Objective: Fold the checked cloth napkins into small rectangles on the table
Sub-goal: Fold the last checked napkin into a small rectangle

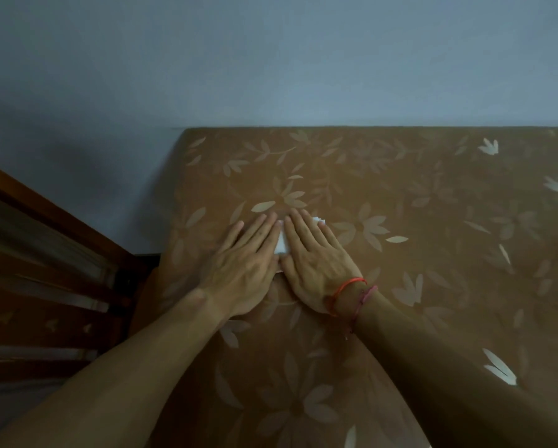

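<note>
Napkin (281, 244) at frame centre on the table (432, 221) — mostly hidden, seemingly folded small — lies under our left hand (245, 263) and right hand (316, 263), both flat, fingers straight, pressing it.

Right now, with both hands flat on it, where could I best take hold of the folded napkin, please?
Probably its far right corner, pinched from the far right: the folded napkin lies flat under the left hand and right hand, and only there do its stacked edges poke free.

Wooden chair (45, 253) left, blue wall (271, 59) behind.
</note>
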